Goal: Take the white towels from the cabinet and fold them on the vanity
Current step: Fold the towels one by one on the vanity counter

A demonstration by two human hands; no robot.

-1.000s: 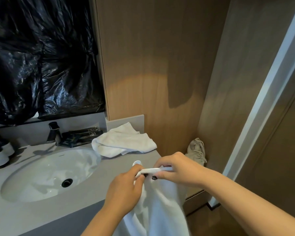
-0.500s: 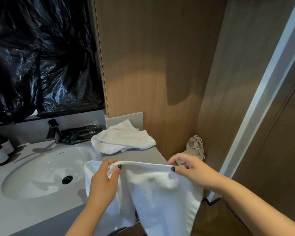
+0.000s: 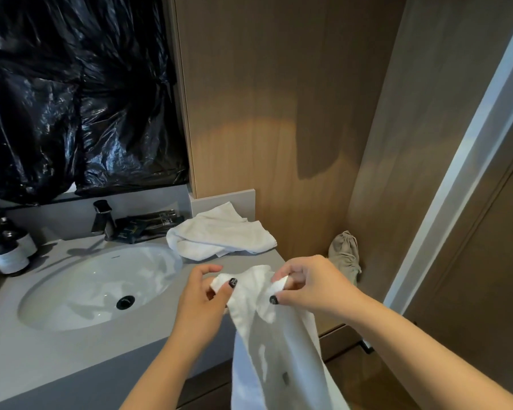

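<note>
Both hands, left hand [image 3: 200, 303] and right hand [image 3: 308, 287], pinch the white towel [image 3: 267, 344] with their fingers just right of the sink [image 3: 57, 318], folding it; next, I think, lay it on the worktop [image 3: 42, 359].

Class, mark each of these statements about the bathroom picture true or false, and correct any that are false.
1. Both hands pinch the hanging white towel: left hand, right hand. True.
2. A second white towel lies in the sink. False: it lies on the vanity, behind and to the right of the sink.
3. Black plastic sheeting hangs above the faucet. True.
4. The held towel lies flat on the vanity. False: it hangs down past the edge.
</note>
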